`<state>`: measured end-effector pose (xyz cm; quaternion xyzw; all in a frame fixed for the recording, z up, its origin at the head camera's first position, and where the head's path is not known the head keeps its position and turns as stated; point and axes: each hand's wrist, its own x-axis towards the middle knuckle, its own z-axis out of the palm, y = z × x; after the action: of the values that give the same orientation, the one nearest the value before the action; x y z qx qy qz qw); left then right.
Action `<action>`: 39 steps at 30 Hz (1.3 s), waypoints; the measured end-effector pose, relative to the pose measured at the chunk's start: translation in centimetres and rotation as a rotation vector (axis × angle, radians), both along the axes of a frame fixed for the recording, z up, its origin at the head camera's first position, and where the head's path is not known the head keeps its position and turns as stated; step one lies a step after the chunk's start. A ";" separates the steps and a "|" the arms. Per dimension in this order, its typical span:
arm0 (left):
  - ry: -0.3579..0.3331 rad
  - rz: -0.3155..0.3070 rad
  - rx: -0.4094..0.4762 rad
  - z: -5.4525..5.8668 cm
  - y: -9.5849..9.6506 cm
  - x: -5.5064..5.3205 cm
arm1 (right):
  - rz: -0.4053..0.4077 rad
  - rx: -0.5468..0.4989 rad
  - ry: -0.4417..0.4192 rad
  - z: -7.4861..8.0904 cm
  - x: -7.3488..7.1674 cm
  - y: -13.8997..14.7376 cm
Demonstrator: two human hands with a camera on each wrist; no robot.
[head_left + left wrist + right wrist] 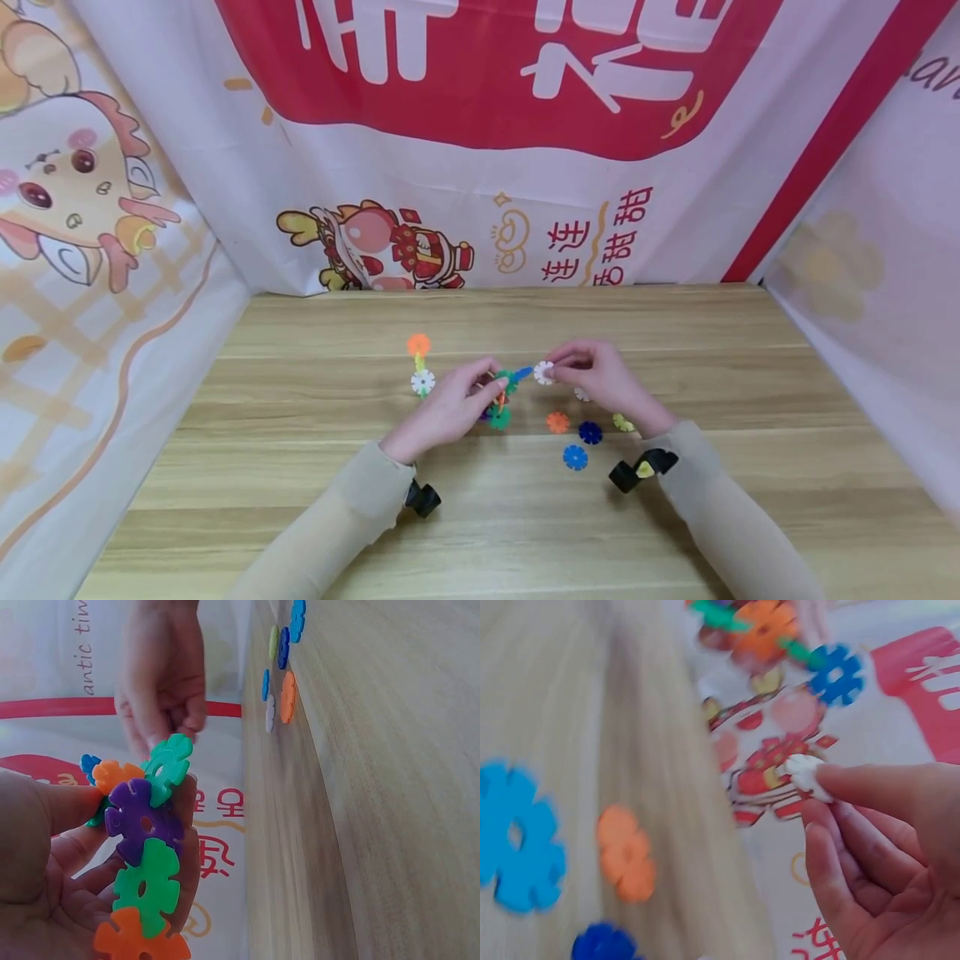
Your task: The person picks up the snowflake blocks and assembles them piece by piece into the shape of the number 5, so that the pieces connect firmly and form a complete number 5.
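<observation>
My left hand (447, 410) grips a chain of interlocked snowflake discs between thumb and fingers. In the left wrist view a purple disc (139, 817), green discs and orange discs are slotted together edge to edge. A blue disc (837, 675) forms the chain's end nearest my right hand. My right hand (603, 382) pinches a white snowflake disc (543, 372) between thumb and fingertips, a short gap from that blue disc. Left of my left hand, an orange disc (418, 344) and a white disc (423, 382) show in a row; whether they join the held chain is hidden.
Loose discs lie on the wooden table (315, 500) beneath and before my right hand: an orange one (557, 422), a dark blue one (590, 432), a lighter blue one (575, 457), a yellow-green one (622, 422) and a white one (581, 394). Printed cloth (480, 179) hangs behind the table.
</observation>
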<state>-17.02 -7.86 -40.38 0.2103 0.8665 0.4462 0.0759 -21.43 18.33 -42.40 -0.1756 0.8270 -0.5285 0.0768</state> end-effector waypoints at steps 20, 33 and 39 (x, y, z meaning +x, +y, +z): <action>0.043 -0.024 -0.032 -0.2 0.0 -0.1 | -0.067 -0.142 -0.026 2.0 1.8 -0.6; 0.070 -0.055 -0.013 -0.7 -0.1 -0.1 | -0.057 -0.185 -0.036 1.8 1.8 -0.8; 0.072 -0.060 -0.006 -0.6 -0.2 0.0 | -0.047 -0.225 -0.058 1.5 1.6 -0.6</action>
<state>-17.06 -8.07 -40.97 0.2518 0.8633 0.4334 0.0583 -19.78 17.68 -40.91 -0.1481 0.7638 -0.6245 0.0683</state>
